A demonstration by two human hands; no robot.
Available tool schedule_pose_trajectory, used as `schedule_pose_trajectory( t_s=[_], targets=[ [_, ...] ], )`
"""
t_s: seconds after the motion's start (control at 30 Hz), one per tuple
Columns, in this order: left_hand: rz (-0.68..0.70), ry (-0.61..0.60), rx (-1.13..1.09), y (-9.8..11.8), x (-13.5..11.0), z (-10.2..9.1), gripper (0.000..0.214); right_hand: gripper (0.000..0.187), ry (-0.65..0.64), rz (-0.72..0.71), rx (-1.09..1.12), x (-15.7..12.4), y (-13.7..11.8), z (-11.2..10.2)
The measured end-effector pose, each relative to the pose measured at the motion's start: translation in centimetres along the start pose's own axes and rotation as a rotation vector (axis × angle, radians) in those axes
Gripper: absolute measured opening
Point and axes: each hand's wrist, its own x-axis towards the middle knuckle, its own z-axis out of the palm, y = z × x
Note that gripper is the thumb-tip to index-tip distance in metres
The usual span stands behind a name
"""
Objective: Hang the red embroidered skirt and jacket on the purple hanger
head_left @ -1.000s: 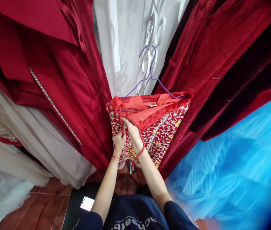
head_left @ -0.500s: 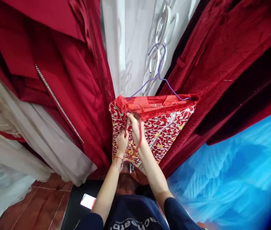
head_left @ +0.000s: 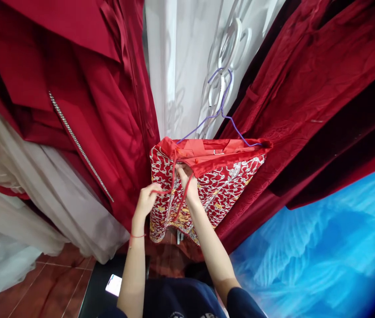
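A red skirt (head_left: 214,194) with silver and gold embroidery and a plain red waistband hangs from a purple wire hanger (head_left: 223,99). My left hand (head_left: 145,201) is at the skirt's left side, closed on a thin red cord (head_left: 164,191) that it pulls out from the waistband. My right hand (head_left: 189,183) is closed at the opening just below the waistband, pinching the skirt's edge; its fingertips are partly hidden by the cloth. Another length of red cord (head_left: 183,201) dangles across that hand.
The hanger hooks onto a white chain of rings (head_left: 232,44). Red gowns (head_left: 107,110) crowd the left, with pale tulle (head_left: 84,207) below. Dark red dresses (head_left: 289,97) and a blue feathery fabric (head_left: 289,247) fill the right. A phone (head_left: 113,285) lies on a black surface below.
My left hand has moved left and away from my right hand, drawing the red cord out sideways. My right hand stays near the opening below the waistband.
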Motion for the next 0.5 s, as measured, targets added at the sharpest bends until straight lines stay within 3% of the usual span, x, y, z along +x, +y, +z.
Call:
schedule_pose_trajectory(
  t_s=[0.03,0.1,0.13,0.2,0.27,0.33,0.43,0.5],
  targets=[
    [0.028,0.073,-0.071,1.0,0.4,-2.0,0.056,0.025,0.004,0.002,-0.011,0.1,0.0,0.0],
    [0.087,0.481,-0.397,3.1,1.4,-5.5,0.057,0.024,0.015,0.013,-0.011,0.3,0.0,0.1],
    [0.111,0.575,-0.495,3.9,2.1,-6.7,0.055,0.023,0.014,0.023,-0.003,0.4,0.0,0.2],
    [0.116,0.553,-0.587,4.8,3.3,-7.8,0.056,0.024,-0.016,0.045,0.014,0.7,0.0,0.3],
    [0.054,0.413,-0.522,4.9,4.4,-7.0,0.053,0.028,-0.063,0.072,0.007,1.0,0.0,0.3],
    [0.02,0.381,-0.333,4.6,5.5,-5.1,0.046,0.031,-0.105,0.084,-0.017,1.2,-0.1,0.2],
    [0.107,0.485,0.026,5.2,7.6,-2.4,0.047,0.03,-0.125,0.058,-0.047,1.4,-0.6,-0.2],
    [0.117,0.36,0.228,6.2,9.1,-1.5,0.047,0.029,-0.132,0.039,-0.068,1.4,-1.1,-0.5]
  ],
)
